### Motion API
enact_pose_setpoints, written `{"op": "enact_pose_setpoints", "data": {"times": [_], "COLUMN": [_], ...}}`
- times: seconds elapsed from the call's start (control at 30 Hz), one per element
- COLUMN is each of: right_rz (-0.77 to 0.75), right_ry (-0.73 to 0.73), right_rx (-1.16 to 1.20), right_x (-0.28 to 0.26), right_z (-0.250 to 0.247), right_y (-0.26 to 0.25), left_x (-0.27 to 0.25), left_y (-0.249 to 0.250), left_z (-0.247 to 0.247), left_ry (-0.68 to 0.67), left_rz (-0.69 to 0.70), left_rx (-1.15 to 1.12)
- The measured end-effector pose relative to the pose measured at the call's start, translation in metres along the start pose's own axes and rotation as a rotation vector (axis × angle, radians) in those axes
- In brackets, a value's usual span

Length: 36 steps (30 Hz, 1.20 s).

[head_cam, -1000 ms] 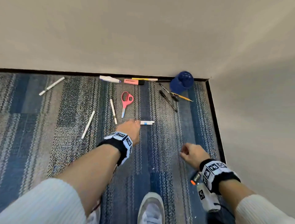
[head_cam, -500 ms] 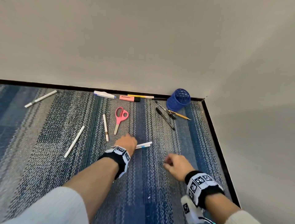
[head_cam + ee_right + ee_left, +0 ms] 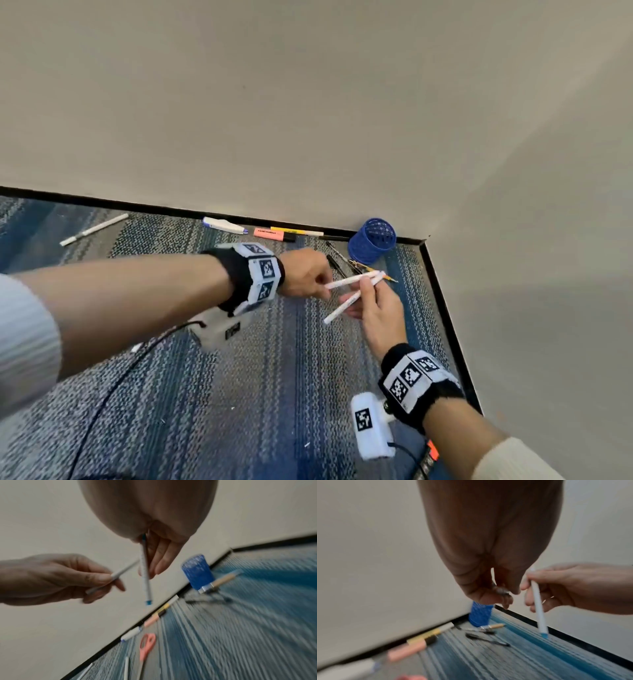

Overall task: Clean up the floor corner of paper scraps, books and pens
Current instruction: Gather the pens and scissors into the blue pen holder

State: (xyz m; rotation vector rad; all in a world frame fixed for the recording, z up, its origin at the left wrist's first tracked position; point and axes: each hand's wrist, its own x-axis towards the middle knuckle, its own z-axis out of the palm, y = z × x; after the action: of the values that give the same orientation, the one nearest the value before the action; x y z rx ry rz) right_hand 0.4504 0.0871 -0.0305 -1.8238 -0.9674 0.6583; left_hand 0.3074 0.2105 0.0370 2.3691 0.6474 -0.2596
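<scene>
From the head view, the right hand (image 3: pixel 371 308) and left hand (image 3: pixel 305 272) each pinch a white pen (image 3: pixel 346 301) above the carpet. Only the right wrist view shows pink scissors (image 3: pixel 147 647), somewhat blurred; the blue cup (image 3: pixel 371 241) sits farthest, in the corner.

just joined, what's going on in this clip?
A person is tidying pens off a carpeted floor corner. The left hand pinches one white pen and holds it out toward the right hand, whose grip is on another white pen with a blue tip. Both pens are off the floor. The blue mesh pen cup lies tipped in the corner; the pink scissors, a pink highlighter and several more pens remain on the carpet.
</scene>
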Motion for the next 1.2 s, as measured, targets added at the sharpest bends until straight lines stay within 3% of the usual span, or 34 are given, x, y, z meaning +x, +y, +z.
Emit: {"op": "enact_pose_setpoints", "data": {"times": [0.13, 0.27, 0.4, 0.47, 0.6, 0.67, 0.7, 0.77, 0.87, 1.0, 1.1, 1.2], "right_rz": [-0.32, -0.53, -0.597, -0.57, -0.494, -0.5, -0.504, -0.466, -0.37, -0.363, -0.492, -0.699], "right_ry": [0.008, -0.234, -0.475, -0.61, -0.905, -0.958, -0.95, -0.92, -0.877, -0.786, -0.769, -0.678], "right_rx": [-0.306, -0.548, -0.6, -0.56, -0.635, -0.73, -0.774, -0.819, -0.862, -1.007, -1.221, -1.159], "right_x": [0.028, 0.03, 0.012, -0.004, -0.035, -0.041, -0.042, -0.04, -0.034, -0.028, -0.031, -0.03], "right_z": [-0.018, 0.013, 0.072, 0.093, 0.108, 0.106, 0.101, 0.089, 0.068, 0.047, 0.045, 0.056], "right_y": [-0.067, -0.115, -0.13, -0.123, -0.093, -0.071, -0.063, -0.053, -0.048, -0.044, -0.05, -0.061], "left_x": [-0.035, -0.075, -0.11, -0.131, -0.157, -0.158, -0.159, -0.164, -0.166, -0.159, -0.151, -0.135], "left_y": [-0.016, -0.034, -0.064, -0.084, -0.11, -0.134, -0.147, -0.172, -0.189, -0.195, -0.18, -0.151], "left_z": [-0.074, -0.082, -0.047, -0.023, 0.026, 0.05, 0.059, 0.079, 0.108, 0.12, 0.108, 0.096], "left_ry": [0.107, 0.228, 0.428, 0.432, 0.355, 0.387, 0.388, 0.3, 0.142, 0.113, 0.141, 0.205], "left_rz": [-0.038, -0.087, -0.17, -0.196, -0.237, -0.4, -0.526, -0.754, -0.915, -0.814, -0.709, -0.532], "left_rx": [0.125, 0.001, -0.531, -0.744, -0.952, -0.827, -0.621, -0.193, 0.01, 0.143, 0.093, 0.037]}}
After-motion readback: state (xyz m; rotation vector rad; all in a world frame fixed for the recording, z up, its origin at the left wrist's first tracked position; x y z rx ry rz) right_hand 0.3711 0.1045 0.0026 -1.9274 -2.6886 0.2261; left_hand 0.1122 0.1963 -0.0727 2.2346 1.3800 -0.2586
